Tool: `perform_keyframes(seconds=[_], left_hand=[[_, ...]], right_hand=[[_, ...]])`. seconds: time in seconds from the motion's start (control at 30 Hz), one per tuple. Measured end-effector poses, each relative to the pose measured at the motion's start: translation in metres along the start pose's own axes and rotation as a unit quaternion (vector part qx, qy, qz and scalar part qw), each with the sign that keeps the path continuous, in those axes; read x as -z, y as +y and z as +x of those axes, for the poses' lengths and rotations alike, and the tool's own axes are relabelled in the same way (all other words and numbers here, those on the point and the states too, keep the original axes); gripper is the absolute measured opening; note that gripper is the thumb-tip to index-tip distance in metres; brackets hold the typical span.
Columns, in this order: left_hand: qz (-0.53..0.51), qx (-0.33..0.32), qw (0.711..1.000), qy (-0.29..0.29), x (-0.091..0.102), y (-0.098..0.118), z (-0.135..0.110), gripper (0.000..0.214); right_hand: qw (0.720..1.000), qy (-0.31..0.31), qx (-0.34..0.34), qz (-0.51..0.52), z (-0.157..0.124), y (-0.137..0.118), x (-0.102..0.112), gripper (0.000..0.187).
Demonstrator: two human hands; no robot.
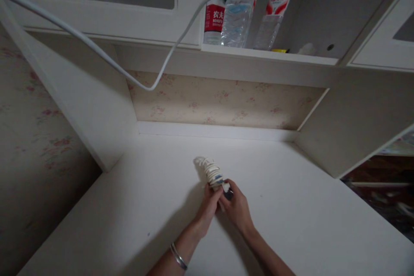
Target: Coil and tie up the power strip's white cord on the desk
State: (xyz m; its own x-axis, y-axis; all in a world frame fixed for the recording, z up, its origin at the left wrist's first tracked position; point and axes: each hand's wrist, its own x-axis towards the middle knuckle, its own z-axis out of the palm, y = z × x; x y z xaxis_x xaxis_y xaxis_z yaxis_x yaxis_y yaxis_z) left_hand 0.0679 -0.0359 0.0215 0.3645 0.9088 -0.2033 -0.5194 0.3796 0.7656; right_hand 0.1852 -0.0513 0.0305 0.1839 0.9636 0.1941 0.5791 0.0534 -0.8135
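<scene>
Both my hands meet at the middle of a white desk [291, 207]. Between them is a coiled white cable bundle [209, 170] with a small blue mark, its loops sticking out away from me. My left hand [208, 207], with a silver bracelet on the wrist, has its fingers closed around the near end of the bundle. My right hand [237, 207] pinches the same end from the right side, fingers closed on it. The very end of the cable is hidden by my fingers.
A white cord [97, 49] hangs in a loop from above across the upper left. Plastic water bottles [237, 13] stand on an open shelf [268, 56] above the desk. Flowered wallpaper [223, 103] backs the alcove, with white side panels left and right.
</scene>
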Motion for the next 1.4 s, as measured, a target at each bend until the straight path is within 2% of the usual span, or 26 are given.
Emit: perform_keyframes(seconds=[0.13,0.3,0.4,0.47,0.5,0.57,0.67,0.73,0.8,0.87,1.0,1.13,1.23,1.3,1.4], left_hand=[[-0.044,-0.046,0.998,0.001,0.013,0.012,-0.022,0.056],[-0.097,-0.069,0.992,-0.042,0.033,0.032,-0.039,0.048],[-0.121,-0.052,0.99,-0.054,0.045,0.046,-0.041,0.039],[-0.13,-0.017,0.99,-0.06,0.055,0.055,-0.043,0.039],[-0.135,0.004,0.989,-0.058,0.06,0.06,-0.043,0.04],[-0.141,0.047,0.988,-0.04,0.072,0.069,-0.045,0.039],[-0.101,0.086,0.991,-0.025,0.085,0.079,-0.048,0.035],[-0.035,0.107,0.992,-0.057,0.089,0.085,-0.051,0.04],[0.043,0.126,0.986,-0.095,0.088,0.091,-0.055,0.048],[0.119,0.137,0.976,-0.123,0.086,0.098,-0.06,0.053],[0.213,0.127,0.959,-0.14,0.089,0.105,-0.065,0.049],[0.165,0.102,0.979,-0.069,0.108,0.105,-0.063,0.033],[0.143,0.111,0.983,0.02,0.121,0.108,-0.062,0.024],[0.169,0.127,0.975,0.063,0.125,0.113,-0.063,0.034],[0.222,0.125,0.966,0.046,0.125,0.123,-0.064,0.049]], right_hand=[[0.995,-0.01,0.034,0.088,-0.013,-0.028,-0.017,0.042],[0.98,-0.048,0.067,0.18,-0.017,-0.049,-0.019,0.034],[0.97,-0.093,0.092,0.205,-0.024,-0.056,-0.013,0.027],[0.959,-0.136,0.104,0.228,-0.028,-0.056,-0.009,0.027],[0.952,-0.147,0.094,0.251,-0.029,-0.054,-0.007,0.028],[0.932,-0.123,0.036,0.338,-0.027,-0.047,-0.006,0.028],[0.861,-0.057,-0.084,0.499,-0.009,-0.035,-0.008,0.028],[0.815,-0.058,-0.141,0.559,0.01,-0.034,-0.008,0.03],[0.793,-0.083,-0.175,0.578,0.031,-0.039,-0.004,0.031],[0.781,-0.097,-0.174,0.592,0.05,-0.051,0.006,0.032],[0.775,-0.075,-0.103,0.62,0.078,-0.079,0.036,0.032],[0.8,-0.009,-0.033,0.599,0.082,-0.084,0.066,0.043],[0.824,0.038,-0.035,0.565,0.074,-0.059,0.075,0.047],[0.83,0.047,-0.067,0.552,0.068,-0.033,0.073,0.046],[0.839,0.06,-0.109,0.53,0.059,0.007,0.063,0.036]])
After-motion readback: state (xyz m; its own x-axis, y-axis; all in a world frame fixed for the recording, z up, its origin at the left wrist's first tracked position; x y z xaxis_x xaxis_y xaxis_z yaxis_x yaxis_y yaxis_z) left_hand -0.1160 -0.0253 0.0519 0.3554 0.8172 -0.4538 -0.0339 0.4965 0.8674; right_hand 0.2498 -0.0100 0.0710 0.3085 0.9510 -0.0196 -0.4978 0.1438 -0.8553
